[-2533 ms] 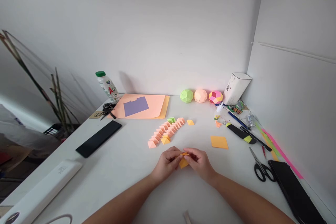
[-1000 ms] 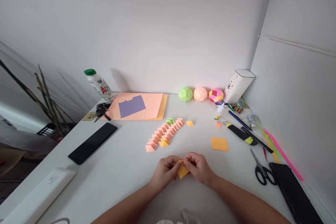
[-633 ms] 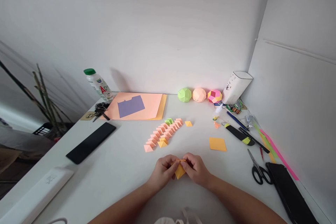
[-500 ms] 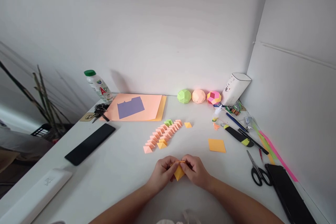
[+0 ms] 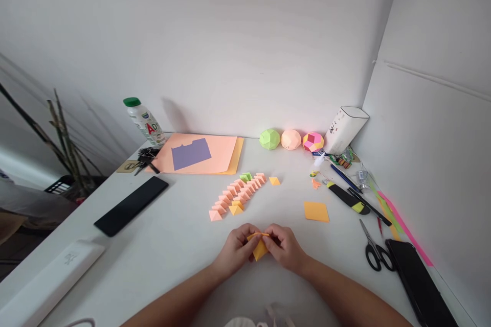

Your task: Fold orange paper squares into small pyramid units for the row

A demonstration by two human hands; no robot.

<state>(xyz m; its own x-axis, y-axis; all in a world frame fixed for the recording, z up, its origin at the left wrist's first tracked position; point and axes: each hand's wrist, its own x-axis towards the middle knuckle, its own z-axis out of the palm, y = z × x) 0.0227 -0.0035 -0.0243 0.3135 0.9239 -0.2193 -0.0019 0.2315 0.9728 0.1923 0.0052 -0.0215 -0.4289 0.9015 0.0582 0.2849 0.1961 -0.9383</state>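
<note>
Near the front middle of the table, a folded piece of orange paper (image 5: 260,250) is pinched between both hands, its lower end coming to a point. My left hand (image 5: 238,248) grips its left side, thumb in front. On its right edge, the thumb and fingers of my right hand (image 5: 284,248) are closed. Fingers cover part of the folds. Just beyond the hands stand rows of small folded paper pieces (image 5: 232,193), mostly peach, with some green and orange ones. A single orange folded piece (image 5: 274,181) lies right of them, and a flat orange paper sheet (image 5: 316,211) farther right.
Three paper balls (image 5: 290,139) sit by the wall beside a white container (image 5: 346,130). At right lie a cutter (image 5: 347,197), scissors (image 5: 378,250) and a black phone-like object (image 5: 420,281). Peach paper sheets (image 5: 224,150), a bottle (image 5: 146,122) and a black slab (image 5: 131,206) are at left.
Both hands stay in nearly the same place, still pinching the orange paper. More of the paper's upper left part shows now, and the view has shifted slightly.
</note>
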